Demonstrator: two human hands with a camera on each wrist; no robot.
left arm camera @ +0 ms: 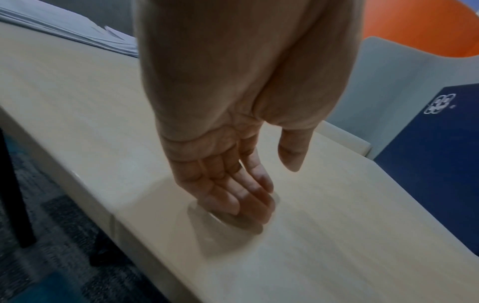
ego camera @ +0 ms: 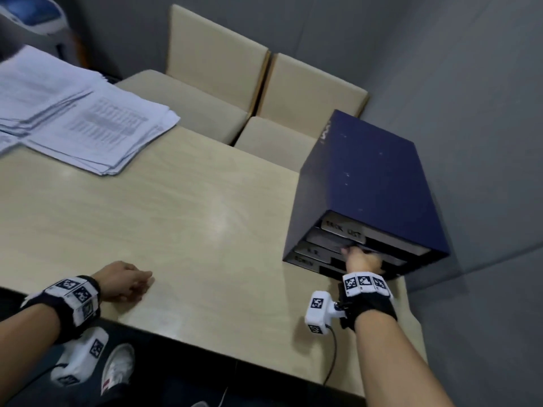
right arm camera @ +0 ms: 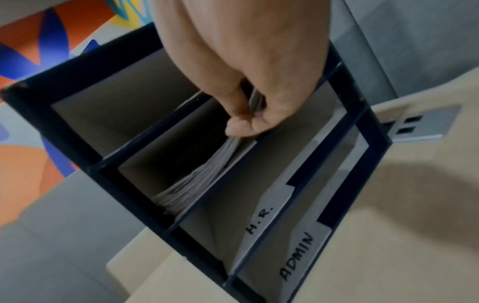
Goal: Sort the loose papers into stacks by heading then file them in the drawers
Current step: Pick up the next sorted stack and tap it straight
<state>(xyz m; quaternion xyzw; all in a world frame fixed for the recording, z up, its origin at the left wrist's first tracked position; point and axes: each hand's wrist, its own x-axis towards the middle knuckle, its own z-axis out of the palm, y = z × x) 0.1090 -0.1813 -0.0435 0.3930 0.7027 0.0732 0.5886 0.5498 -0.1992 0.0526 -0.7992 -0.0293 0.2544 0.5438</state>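
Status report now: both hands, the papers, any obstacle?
Left hand flat on table. Right hand grips second drawer of cabinet. Papers still stacked. No obstacle.

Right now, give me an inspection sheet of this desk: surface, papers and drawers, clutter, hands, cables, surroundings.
Surface: beige table, bare in the middle.
Job's things: papers piled at the far left; blue cabinet at the right edge with four drawers, the lower two labelled H.R. and ADMIN; sheets already in the second drawer.
Clutter: nothing seen.
Hands: left hand rests open on the table; right hand grips the second drawer's front with curled fingers.
Cables: one cable hangs from the right wrist camera.
Surroundings: two beige chairs behind the table, grey walls.
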